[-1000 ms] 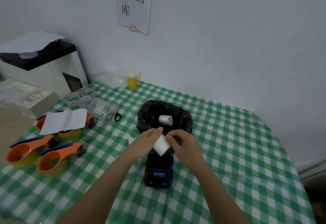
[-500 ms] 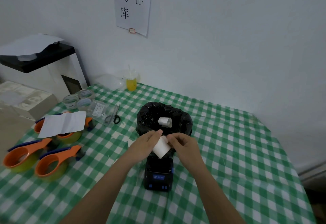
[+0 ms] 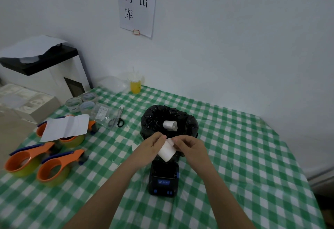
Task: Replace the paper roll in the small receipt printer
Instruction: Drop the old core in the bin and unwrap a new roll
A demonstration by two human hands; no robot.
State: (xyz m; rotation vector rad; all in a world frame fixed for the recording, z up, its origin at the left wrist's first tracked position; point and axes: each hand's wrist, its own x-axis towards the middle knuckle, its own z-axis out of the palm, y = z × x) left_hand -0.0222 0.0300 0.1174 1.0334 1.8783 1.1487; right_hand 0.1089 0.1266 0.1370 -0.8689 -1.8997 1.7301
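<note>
A: What does the paper roll (image 3: 167, 150) look like?
B: White, tilted, pinched at its top between both hands: left hand (image 3: 151, 148) grip closed on its left side, right hand (image 3: 190, 147) grip closed on its right. It hangs just above the black receipt printer (image 3: 164, 181), near the worktop's (image 3: 235, 156) middle.
A: And the surface?
B: Green-and-white checked cloth against a pale wall bearing a paper sign (image 3: 137, 5).
A: Around it?
B: Orange tape dispensers (image 3: 45, 163) by the left edge, scissors (image 3: 117, 118) further in, and a black-lined bin (image 3: 169, 120) holding another small roll (image 3: 169, 125) right behind the hands.
</note>
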